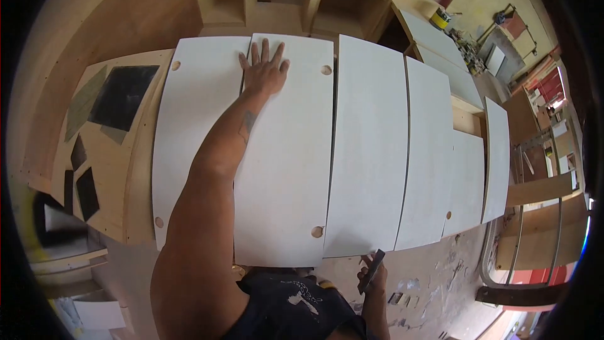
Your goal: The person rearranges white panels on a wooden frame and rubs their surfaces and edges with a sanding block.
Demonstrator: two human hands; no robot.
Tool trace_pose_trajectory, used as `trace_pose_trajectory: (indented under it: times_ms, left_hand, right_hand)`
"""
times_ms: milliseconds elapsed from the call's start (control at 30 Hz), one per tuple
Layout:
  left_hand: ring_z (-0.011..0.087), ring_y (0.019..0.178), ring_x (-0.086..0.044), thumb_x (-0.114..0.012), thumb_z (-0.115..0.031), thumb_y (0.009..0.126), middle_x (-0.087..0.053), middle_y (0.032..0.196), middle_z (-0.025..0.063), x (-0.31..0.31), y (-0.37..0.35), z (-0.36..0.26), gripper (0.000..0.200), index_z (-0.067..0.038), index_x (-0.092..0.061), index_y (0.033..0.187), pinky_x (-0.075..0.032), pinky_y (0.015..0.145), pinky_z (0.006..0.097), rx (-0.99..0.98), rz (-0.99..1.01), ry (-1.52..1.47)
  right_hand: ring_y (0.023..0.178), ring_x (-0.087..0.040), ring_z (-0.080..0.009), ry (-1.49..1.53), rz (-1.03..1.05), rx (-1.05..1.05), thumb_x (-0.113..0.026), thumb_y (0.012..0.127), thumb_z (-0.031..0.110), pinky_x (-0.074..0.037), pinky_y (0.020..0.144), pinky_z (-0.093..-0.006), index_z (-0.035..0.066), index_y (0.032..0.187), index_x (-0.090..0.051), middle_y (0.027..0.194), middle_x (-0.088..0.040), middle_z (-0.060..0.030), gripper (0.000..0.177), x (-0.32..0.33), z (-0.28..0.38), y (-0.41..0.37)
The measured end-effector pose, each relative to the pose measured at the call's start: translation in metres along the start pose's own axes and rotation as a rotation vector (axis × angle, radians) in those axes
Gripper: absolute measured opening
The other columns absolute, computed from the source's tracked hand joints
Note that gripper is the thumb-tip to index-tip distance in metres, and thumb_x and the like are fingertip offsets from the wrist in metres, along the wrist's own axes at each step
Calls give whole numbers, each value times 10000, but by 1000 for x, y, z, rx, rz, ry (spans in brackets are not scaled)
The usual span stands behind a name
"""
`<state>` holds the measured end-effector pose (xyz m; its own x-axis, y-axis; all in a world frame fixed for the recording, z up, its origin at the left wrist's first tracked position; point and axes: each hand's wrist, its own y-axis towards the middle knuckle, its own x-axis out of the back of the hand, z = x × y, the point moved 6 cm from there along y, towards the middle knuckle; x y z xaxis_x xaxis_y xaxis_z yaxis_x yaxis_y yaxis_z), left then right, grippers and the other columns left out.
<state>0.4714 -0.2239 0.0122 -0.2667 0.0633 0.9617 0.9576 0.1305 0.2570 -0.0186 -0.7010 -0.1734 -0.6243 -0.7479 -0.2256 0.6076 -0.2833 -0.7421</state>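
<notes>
Several white panels lie side by side in a row. My left hand (pixel 265 74) rests flat with spread fingers near the far end of one white panel (pixel 286 151), which has round holes at its right corners. Left of it is another white panel (pixel 189 101), partly covered by my forearm. Below the near edge of a third white panel (pixel 368 145), my right hand (pixel 375 278) holds a dark flat block (pixel 371 272), clear of the panels.
Dark sheets (pixel 124 97) lie on a wooden board (pixel 139 151) at the left. Open wooden cabinets (pixel 349 9) stand behind the panels. A yellow can (pixel 440 19) is at the back right, and a metal-framed rack (pixel 519 239) stands at the right.
</notes>
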Motion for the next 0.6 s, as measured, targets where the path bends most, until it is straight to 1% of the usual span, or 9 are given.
trace_pose_trajectory:
  times_ms: [67, 100, 200, 233, 300, 400, 500, 567, 600]
  left_hand:
    - [404, 1636, -88, -294, -550, 1108, -114, 1780, 159, -3, 10, -1, 676, -246, -218, 1707, -62, 1254, 716, -3, -29, 18]
    - [419, 1634, -80, -355, -605, 1081, -108, 1770, 206, -9, 12, -1, 750, -213, -221, 1706, -48, 1258, 709, -24, -42, -15]
    - [431, 1632, -82, -423, -686, 1034, -107, 1760, 244, 10, -15, -15, 871, -201, -177, 1713, -37, 1248, 722, -210, 48, 38]
    - [435, 1632, -73, -484, -720, 997, -110, 1764, 229, 10, -26, -19, 933, -201, -187, 1712, -27, 1251, 715, -277, 52, -8]
    - [433, 1630, -88, -489, -686, 1014, -119, 1767, 212, 2, -37, -18, 886, -214, -206, 1709, -39, 1253, 711, -403, 52, -1]
    - [432, 1626, -108, -478, -660, 1032, -149, 1766, 192, -3, -34, -17, 833, -231, -232, 1702, -69, 1251, 715, -405, 14, 16]
    - [425, 1623, -135, -521, -627, 1030, -196, 1756, 188, -2, -22, -32, 790, -216, -324, 1675, -124, 1256, 699, -272, 76, -7]
    - [434, 1615, -157, -529, -617, 1033, -210, 1750, 184, -2, -2, -59, 769, -220, -342, 1664, -165, 1238, 713, -350, 1, -86]
    - [439, 1610, -168, -534, -612, 1034, -218, 1747, 182, -2, 9, -75, 759, -222, -352, 1659, -186, 1230, 720, -385, -33, -126]
  right_hand:
    - [524, -567, -162, -4, -57, 35, -585, 1053, 420, -481, 453, -311, 140, 1216, -581, 1194, -685, -174, 324, -3, 1, -2]
    - [531, -570, -162, 7, -89, 52, -592, 1048, 425, -478, 449, -310, 138, 1215, -581, 1185, -683, -170, 332, -7, 3, -2]
    - [550, -577, -150, 51, -152, 39, -578, 1052, 431, -481, 438, -307, 138, 1246, -586, 1143, -678, -155, 352, -3, -1, 4]
    - [547, -574, -147, 74, -148, 29, -572, 1056, 427, -482, 437, -306, 139, 1254, -588, 1128, -679, -150, 350, -1, -1, 7]
    - [538, -567, -135, 102, -134, 32, -548, 1071, 401, -474, 433, -293, 141, 1256, -610, 1067, -674, -125, 325, -9, 3, 1]
    - [529, -551, -132, 65, -193, 20, -537, 1078, 379, -456, 431, -287, 145, 1239, -627, 1063, -678, -122, 298, -18, 11, -11]
    - [520, -520, -120, 36, -249, 46, -592, 1051, 369, -443, 438, -283, 92, 1204, -632, 1099, -699, -136, 319, -19, 16, -19]
    - [526, -523, -112, 3, -265, 46, -636, 1027, 368, -470, 461, -290, 50, 1187, -625, 1152, -716, -154, 356, -25, 21, -27]
    - [529, -528, -112, 4, -262, 49, -635, 1028, 372, -477, 467, -292, 49, 1194, -628, 1166, -717, -159, 363, -25, 21, -28]
